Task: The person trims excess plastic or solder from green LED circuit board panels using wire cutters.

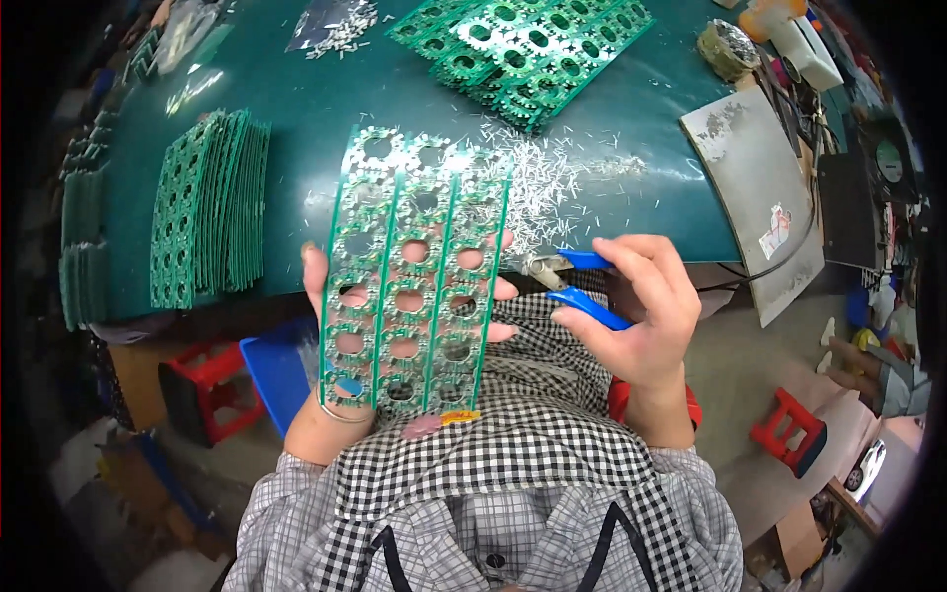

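Two hands are at work over our lap, just off the near edge of the desk (296, 99) with its dark green mat. Our left hand (330, 326) is closed around a green circuit-board panel (414, 286), a long strip of ring-shaped boards in three columns, held upright from behind with fingertips showing at its right edge. Our right hand (641, 316) grips blue-handled flush cutters (577, 281), fingers wrapped over both handles, the metal nose pointing at the panel's right edge, close to it; whether it touches we cannot tell.

A scatter of short silvery clippings (552, 178) lies on the mat just beyond the panel, which suggests to us that a good deal of trimming is already done. To the left a fanned stack of similar green panels (207, 207) stands on the desk, and at the top another pile of panels (523, 49) lies overlapped. We cannot tell which pile is finished and which is waiting, so we judge the work to be somewhere in the middle, with the panel in hand not yet set down. A grey board (755, 187) rests at the desk's right end.
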Motion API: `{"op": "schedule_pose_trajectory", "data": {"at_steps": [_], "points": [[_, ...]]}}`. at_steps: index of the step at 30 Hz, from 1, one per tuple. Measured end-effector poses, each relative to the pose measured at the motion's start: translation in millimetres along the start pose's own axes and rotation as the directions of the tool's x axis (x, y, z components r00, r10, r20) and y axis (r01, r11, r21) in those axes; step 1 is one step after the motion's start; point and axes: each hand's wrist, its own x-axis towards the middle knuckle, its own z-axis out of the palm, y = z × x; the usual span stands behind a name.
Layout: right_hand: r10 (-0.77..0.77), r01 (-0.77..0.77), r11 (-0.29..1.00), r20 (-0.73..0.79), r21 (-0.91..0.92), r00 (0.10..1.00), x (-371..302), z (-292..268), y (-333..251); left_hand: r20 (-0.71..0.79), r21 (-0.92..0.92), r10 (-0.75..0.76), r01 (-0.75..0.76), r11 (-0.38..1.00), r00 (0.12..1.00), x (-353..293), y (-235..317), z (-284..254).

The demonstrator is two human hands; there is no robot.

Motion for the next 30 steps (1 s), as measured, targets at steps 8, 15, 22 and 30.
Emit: {"op": "schedule_pose_trajectory", "data": {"at_steps": [8,15,22,30], "points": [[0.005,-0.005,1.000,0.067,0.000,0.998,7.1,8.9,0.1,0.019,-0.091,-0.032,0.034,0.995,0.999,-4.5,-5.7,-5.6],[-0.019,0.023,0.999,0.095,-0.036,0.995,10.5,9.8,-3.7,-0.029,-0.071,-0.083,0.081,0.994,0.996,-3.5,-4.7,7.6],[0.033,-0.027,0.997,0.083,-0.069,0.996,10.8,1.8,5.0,0.016,-0.007,-0.085,0.086,0.996,0.996,-1.2,-5.0,2.9],[0.037,-0.032,0.998,0.086,-0.059,0.996,9.3,3.5,5.8,-0.041,-0.054,-0.118,0.116,0.992,0.992,-3.1,-6.9,1.4]]}}
